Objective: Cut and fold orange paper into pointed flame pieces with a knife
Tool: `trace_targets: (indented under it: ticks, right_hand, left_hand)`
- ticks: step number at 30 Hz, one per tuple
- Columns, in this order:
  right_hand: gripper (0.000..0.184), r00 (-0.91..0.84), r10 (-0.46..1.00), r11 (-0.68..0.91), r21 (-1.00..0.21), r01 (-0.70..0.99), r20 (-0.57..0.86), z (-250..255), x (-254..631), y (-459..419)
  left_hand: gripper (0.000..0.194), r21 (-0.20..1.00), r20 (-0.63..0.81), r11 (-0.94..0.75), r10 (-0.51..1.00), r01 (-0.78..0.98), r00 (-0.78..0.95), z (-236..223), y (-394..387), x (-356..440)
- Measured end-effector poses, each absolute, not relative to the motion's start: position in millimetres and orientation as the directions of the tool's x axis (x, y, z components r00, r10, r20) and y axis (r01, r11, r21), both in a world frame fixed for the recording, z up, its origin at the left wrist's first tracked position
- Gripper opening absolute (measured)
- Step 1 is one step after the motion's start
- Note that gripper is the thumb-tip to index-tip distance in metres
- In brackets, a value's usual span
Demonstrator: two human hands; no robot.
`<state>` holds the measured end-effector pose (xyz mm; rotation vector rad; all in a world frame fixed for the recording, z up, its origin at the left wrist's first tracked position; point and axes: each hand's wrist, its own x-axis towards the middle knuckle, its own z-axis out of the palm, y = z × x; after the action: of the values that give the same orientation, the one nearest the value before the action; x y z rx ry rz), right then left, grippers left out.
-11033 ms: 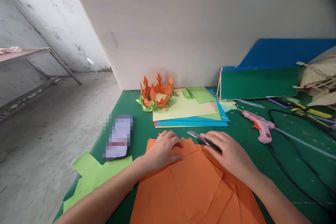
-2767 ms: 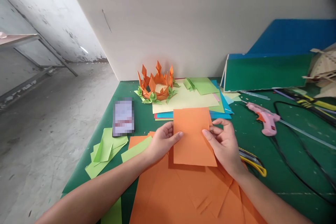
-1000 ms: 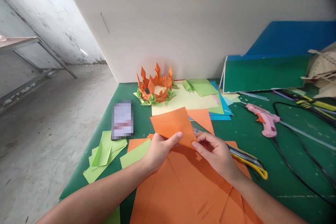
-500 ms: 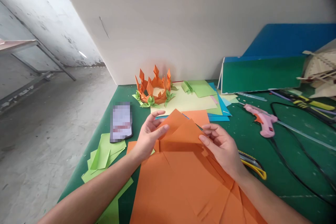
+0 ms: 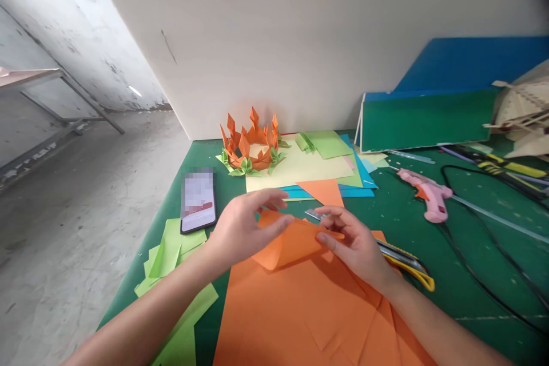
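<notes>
A small piece of orange paper (image 5: 285, 243) is raised between my hands, its lower side bent in a curve. My left hand (image 5: 246, 229) has its thumb and fingers about the paper's upper left, partly hiding it. On the right edge, my right hand (image 5: 354, 246) pinches the paper between thumb and fingers. Below both hands lie larger orange sheets (image 5: 278, 320), overlapping on the table. A yellow utility knife (image 5: 409, 266) lies just right of my right hand. Beyond the hands, an orange paper triangle (image 5: 323, 190) rests near the coloured sheets.
An orange paper crown with green leaves (image 5: 244, 148) stands at the back. A phone (image 5: 198, 203) and green paper pieces (image 5: 171, 257) lie left. A pink glue gun (image 5: 424, 191) with its black cord lies right. A green board (image 5: 429, 123) leans near the white wall.
The held orange paper has turned from corner points facing up to a curved bend hanging lower. My left hand has moved right over it; my right hand has shifted slightly left.
</notes>
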<state>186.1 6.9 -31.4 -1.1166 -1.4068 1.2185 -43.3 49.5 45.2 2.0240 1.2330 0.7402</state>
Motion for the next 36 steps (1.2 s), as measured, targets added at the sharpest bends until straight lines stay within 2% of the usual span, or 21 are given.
trace_targets:
  ticks: [3, 6, 9, 13, 16, 18, 24, 29, 36]
  right_hand:
    - [0.034, -0.191, 0.979, 0.083, -0.996, 0.031, 0.075, -33, 185, 4]
    - [0.036, -0.207, 0.976, 0.067, -0.998, 0.005, 0.064, -33, 184, 2]
    - [0.042, -0.155, 0.987, 0.038, -0.998, -0.053, 0.046, -31, 184, 2]
    - [0.053, -0.173, 0.985, -0.026, -0.985, -0.170, 0.004, -26, 185, 5]
    - [0.040, -0.252, 0.967, -0.077, -0.987, -0.140, -0.040, -25, 183, 6]
    - [0.031, -0.251, 0.965, -0.108, -0.989, -0.101, -0.080, -25, 182, 5]
    - [0.029, -0.223, 0.958, -0.212, -0.969, -0.126, -0.181, -24, 180, 6]
    - [0.031, -0.213, 0.960, -0.214, -0.964, -0.156, -0.179, -26, 179, 8]
    - [0.037, -0.189, 0.964, -0.198, -0.980, -0.035, -0.188, -26, 178, 9]
  left_hand:
    - [0.036, 0.643, 0.128, -0.441, 0.868, 0.626, 0.479, 41, 41, -36]
    - [0.019, 0.607, 0.034, -0.421, 0.861, 0.674, 0.508, 36, 38, -33]
    - [0.014, 0.709, -0.049, -0.287, 0.891, 0.644, 0.451, 30, 41, -32]
    - [0.024, 0.920, -0.163, 0.014, 0.922, 0.392, 0.350, 18, 40, -26]
    - [0.031, 0.963, -0.238, 0.183, 0.922, 0.198, 0.305, 7, 35, -16]
    - [0.033, 0.961, -0.270, 0.242, 0.917, 0.131, 0.294, 2, 32, -12]
    - [0.032, 0.964, -0.255, 0.211, 0.912, 0.164, 0.321, -10, 30, -10]
    - [0.031, 0.978, -0.210, 0.203, 0.921, 0.054, 0.327, -23, 26, -7]
    - [0.037, 0.986, -0.154, 0.166, 0.936, -0.009, 0.317, -27, 24, -7]
